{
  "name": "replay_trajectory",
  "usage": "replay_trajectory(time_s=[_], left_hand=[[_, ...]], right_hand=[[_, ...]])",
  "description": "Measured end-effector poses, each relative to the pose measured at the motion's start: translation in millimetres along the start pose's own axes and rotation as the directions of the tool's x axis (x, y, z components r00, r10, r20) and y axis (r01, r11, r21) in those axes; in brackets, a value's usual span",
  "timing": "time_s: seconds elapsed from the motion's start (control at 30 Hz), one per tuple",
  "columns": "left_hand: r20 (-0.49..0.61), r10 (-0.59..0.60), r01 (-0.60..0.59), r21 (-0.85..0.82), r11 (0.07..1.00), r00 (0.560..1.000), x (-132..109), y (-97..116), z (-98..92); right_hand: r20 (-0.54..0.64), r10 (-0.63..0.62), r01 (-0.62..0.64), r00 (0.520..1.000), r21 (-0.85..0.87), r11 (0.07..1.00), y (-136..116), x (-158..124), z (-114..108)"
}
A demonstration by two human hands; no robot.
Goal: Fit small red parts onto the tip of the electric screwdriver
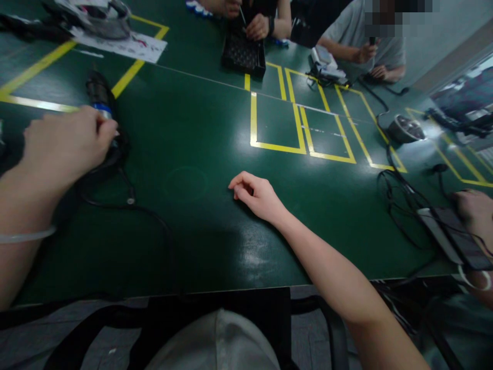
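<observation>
My left hand [63, 146] is closed around a black tool [100, 97] with a blue band, which lies on the green table [192, 169] at the left. A black cable [127, 205] runs from the tool toward the table's front edge. My right hand [257, 197] rests on the table near the middle, fingers curled into a loose fist, and nothing shows in it. A white band sits on my left wrist.
Yellow tape rectangles [277, 123] mark the table. Across it, other people work at a black tray [243, 54] and a small device [325, 61]. At the right edge lie tangled cables [400, 200], a flat device [450, 234], another person's hand [475, 210] and a round part [406, 128]. Papers [123, 43] lie far left.
</observation>
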State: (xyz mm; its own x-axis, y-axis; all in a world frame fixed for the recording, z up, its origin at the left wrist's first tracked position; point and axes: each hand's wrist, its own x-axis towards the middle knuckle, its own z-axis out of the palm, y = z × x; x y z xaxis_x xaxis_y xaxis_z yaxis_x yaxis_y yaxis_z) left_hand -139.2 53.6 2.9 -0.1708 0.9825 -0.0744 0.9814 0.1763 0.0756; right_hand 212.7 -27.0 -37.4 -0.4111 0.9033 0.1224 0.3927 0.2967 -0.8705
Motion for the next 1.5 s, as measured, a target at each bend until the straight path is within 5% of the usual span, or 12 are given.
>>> replay_trajectory(time_s=[0.17, 0.37, 0.7, 0.83, 1.03, 1.2, 1.33, 1.5], left_hand=[[-0.056, 0.185, -0.182, 0.052, 0.982, 0.981, -49, 65, -6.2], [-0.103, 0.368, -0.375, -0.066, 0.925, 0.924, -73, 103, 8.5], [-0.278, 0.532, -0.596, -0.474, 0.648, 0.800, -74, 112, 12.0], [-0.350, 0.575, -0.673, -0.351, 0.651, 0.739, -83, 116, 15.0], [-0.386, 0.759, -0.817, 0.023, 0.576, 0.525, -89, 113, 26.5], [-0.354, 0.816, -0.853, 0.086, 0.515, 0.457, -88, 115, 25.7], [-0.324, 0.825, -0.877, -0.035, 0.478, 0.463, -82, 114, 24.8], [-0.301, 0.749, -0.807, -0.228, 0.545, 0.591, -60, 95, 30.4]], right_hand=[[-0.012, -0.011, 0.011, 1.000, 0.018, 1.000, 1, 0, 0], [-0.012, 0.002, -0.002, 1.000, 0.018, 1.000, 0, -1, 0], [-0.019, -0.005, 0.006, 1.000, 0.064, 0.998, -2, 0, 1], [-0.023, 0.001, 0.005, 1.000, 0.221, 0.975, -4, 1, 8], [0.083, 0.101, -0.129, 0.991, 0.522, 0.843, -6, 4, 19], [0.135, 0.108, -0.169, 0.985, 0.631, 0.757, 0, 8, 24], [0.118, 0.100, -0.153, 0.988, 0.651, 0.744, 5, 9, 24], [0.078, 0.140, -0.158, 0.987, 0.630, 0.761, 0, 8, 20]])
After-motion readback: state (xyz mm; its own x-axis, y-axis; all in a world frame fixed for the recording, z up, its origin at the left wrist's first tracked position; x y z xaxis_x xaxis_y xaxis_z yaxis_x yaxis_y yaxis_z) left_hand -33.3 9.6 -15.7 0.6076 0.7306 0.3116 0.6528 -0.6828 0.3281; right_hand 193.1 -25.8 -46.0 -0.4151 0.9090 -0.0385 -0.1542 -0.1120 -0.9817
